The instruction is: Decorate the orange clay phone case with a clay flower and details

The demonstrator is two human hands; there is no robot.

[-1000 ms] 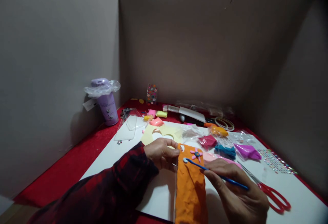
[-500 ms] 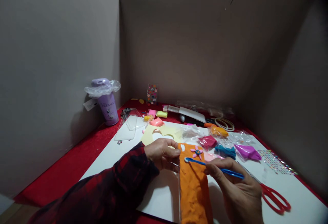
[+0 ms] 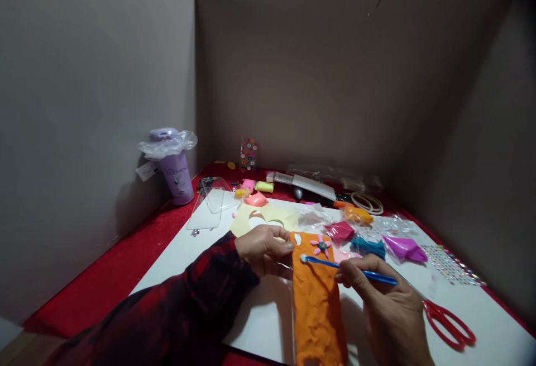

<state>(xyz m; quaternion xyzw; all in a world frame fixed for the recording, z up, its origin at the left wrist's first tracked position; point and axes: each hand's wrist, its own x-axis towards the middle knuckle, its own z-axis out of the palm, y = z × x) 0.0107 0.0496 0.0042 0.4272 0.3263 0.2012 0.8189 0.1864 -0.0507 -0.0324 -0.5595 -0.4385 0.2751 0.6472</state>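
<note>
My left hand (image 3: 268,248) grips the upper left edge of a phone case covered in orange clay (image 3: 316,304), thumb on the front. At the case's top right sits a pink clay flower (image 3: 321,245) with a blue centre, and a whitish opening (image 3: 297,239) shows at its top left corner. Between thumb and fingers, my right hand (image 3: 385,299) holds a blue modelling tool (image 3: 335,265) like a pen. A small white dab (image 3: 304,258) shows at the tool's tip, over the clay below the opening. Whether the tip presses the clay I cannot tell.
Red-handled scissors (image 3: 450,324) lie right of my right hand, near a sheet of gems (image 3: 452,265). Bagged clay, including a purple packet (image 3: 405,248), lies beyond. Clear cases (image 3: 207,212) and a lilac cup (image 3: 178,179) stand to the left. Grey walls surround the table.
The tool's tip has shifted slightly up and stays over nearly the same spot on the clay. The case has tilted or moved a little; my left hand keeps its grip.
</note>
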